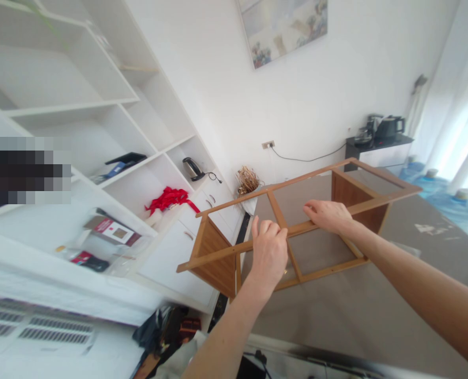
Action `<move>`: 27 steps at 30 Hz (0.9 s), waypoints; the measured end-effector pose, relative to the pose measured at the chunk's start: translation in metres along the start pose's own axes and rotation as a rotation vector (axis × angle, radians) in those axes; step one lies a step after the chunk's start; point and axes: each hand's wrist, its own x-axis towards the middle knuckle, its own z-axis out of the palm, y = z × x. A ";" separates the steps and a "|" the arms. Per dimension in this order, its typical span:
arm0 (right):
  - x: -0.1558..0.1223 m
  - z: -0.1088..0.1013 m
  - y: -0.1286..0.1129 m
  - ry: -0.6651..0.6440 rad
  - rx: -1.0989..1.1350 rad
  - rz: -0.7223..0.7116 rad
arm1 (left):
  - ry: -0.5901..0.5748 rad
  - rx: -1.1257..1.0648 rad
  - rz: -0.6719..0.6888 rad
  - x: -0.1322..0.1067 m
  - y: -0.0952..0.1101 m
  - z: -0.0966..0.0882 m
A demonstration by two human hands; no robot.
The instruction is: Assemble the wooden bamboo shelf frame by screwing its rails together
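A wooden open-frame shelf unit (218,252) stands on the grey floor, its top rails crossing the middle of the view. My left hand (269,252) is closed around the near top rail beside a cross bar. My right hand (328,215) rests further right on the same rail, fingers curled over it. Both forearms reach in from the lower edge and the lower right.
White built-in shelving (99,121) fills the left, holding a kettle (192,168), a red cloth (168,199) and boxes. A dark side table (379,147) with a kettle stands at the far wall. Blue water bottles (455,202) lie at right. Clutter sits at bottom centre.
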 end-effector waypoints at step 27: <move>-0.001 -0.001 -0.001 -0.009 -0.001 0.011 | -0.005 0.025 -0.100 0.017 -0.002 0.003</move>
